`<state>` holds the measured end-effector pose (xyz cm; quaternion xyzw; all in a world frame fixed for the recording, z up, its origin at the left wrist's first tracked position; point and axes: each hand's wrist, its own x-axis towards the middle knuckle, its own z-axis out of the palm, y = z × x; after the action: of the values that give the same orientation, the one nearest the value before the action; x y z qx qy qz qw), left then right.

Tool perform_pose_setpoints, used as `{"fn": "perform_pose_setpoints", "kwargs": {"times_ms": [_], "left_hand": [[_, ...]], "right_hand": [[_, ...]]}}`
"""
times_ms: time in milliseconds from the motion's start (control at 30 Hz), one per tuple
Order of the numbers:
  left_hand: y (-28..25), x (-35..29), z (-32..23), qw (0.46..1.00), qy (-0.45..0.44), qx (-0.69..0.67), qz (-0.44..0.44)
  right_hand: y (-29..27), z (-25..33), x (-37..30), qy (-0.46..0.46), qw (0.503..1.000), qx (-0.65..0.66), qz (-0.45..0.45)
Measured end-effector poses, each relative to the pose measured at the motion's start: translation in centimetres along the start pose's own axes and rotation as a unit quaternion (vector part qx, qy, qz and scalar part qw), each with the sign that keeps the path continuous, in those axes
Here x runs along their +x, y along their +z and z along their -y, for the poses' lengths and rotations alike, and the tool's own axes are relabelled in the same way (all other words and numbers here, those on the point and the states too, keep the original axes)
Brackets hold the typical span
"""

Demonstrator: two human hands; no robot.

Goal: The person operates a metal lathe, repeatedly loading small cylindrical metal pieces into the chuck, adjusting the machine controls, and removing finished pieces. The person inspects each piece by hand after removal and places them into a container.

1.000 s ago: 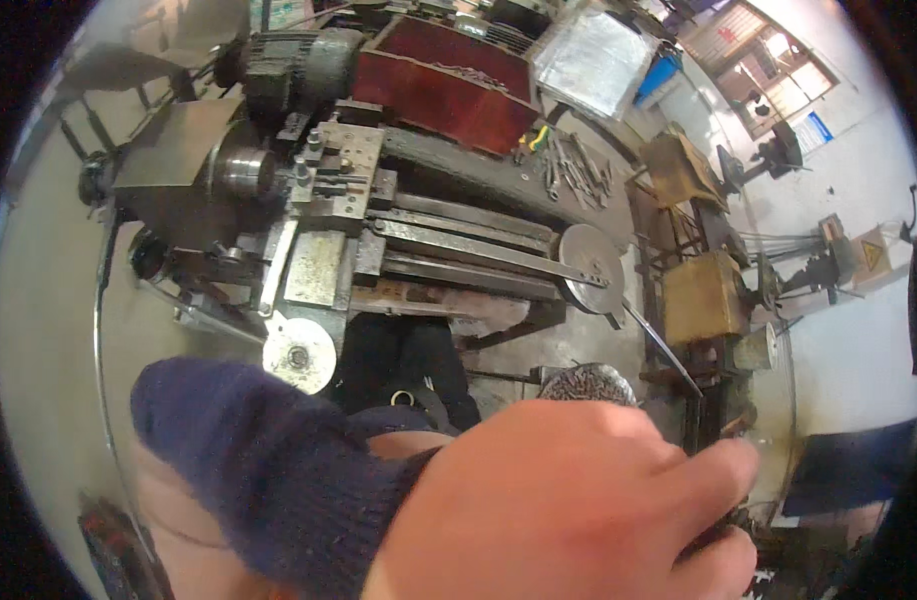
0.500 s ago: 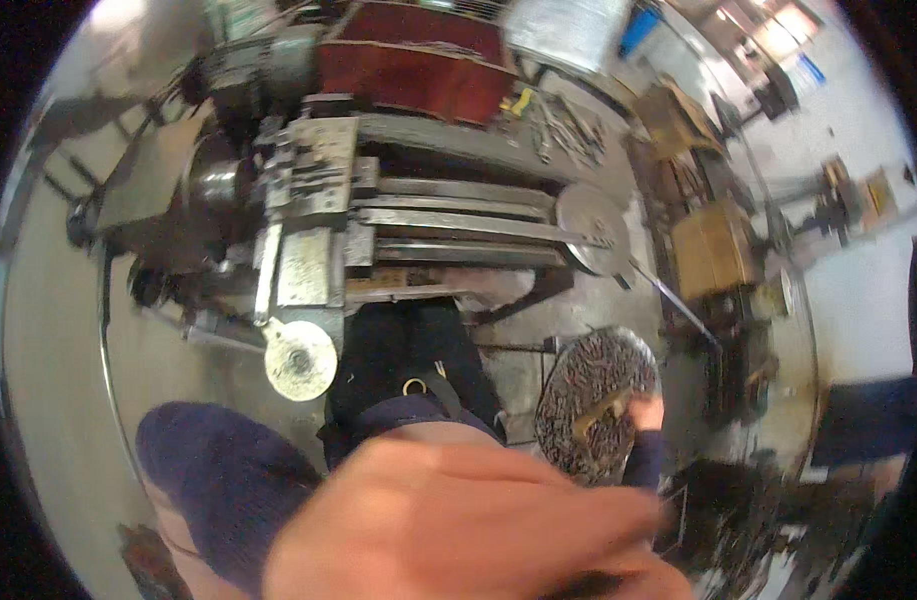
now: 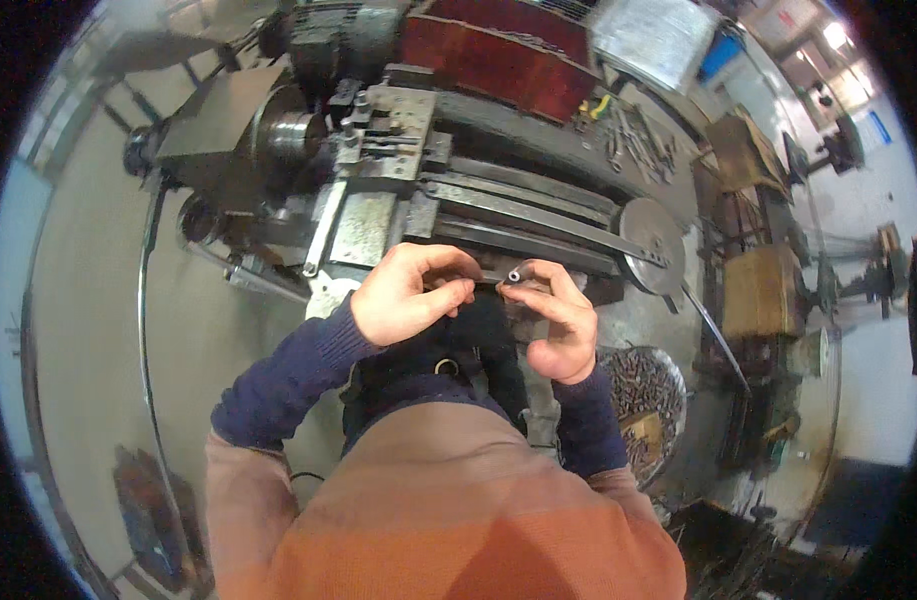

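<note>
My right hand (image 3: 563, 318) is closed in a pinch around a small metal tube (image 3: 515, 276), whose round open end faces up. Close beside it, my left hand (image 3: 410, 293) has its fingers curled and its thumb near the fingertips. Whatever the left fingers grip, if anything, is too small and hidden to name. Both hands are above my lap, in front of the lathe (image 3: 528, 215). Below my right forearm stands a round metal basin (image 3: 681, 405) full of small dark metal pieces (image 3: 638, 380), with a brownish block (image 3: 640, 437) among them.
On the lathe, the tool post (image 3: 393, 125) is at left and a round disc (image 3: 650, 245) at right. Behind are a red tray (image 3: 498, 55) and several wrenches (image 3: 643, 140). A long bar (image 3: 716, 340) slants down near the basin. Cardboard boxes (image 3: 760, 290) stand at the right.
My right hand has left the basin and come to the middle, now with a small tube. My left hand is now in sight beside it. The whole view has shifted.
</note>
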<state>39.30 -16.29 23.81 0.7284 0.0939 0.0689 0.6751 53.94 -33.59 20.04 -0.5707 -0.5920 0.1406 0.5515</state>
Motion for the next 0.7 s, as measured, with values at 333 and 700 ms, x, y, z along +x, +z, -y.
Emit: {"fn": "perform_pose_setpoints", "kwargs": {"times_ms": [333,700], "left_hand": [[-0.3,0.5,1.2,0.997,-0.017,-0.075,-0.012],[-1.3,0.6,1.8,0.992,-0.035,-0.117,-0.014]], "right_hand": [[1.5,-0.3,2.4,-0.029,0.999,0.025,0.028],[2.0,-0.9,3.2,-0.011,0.999,0.012,0.038]]}}
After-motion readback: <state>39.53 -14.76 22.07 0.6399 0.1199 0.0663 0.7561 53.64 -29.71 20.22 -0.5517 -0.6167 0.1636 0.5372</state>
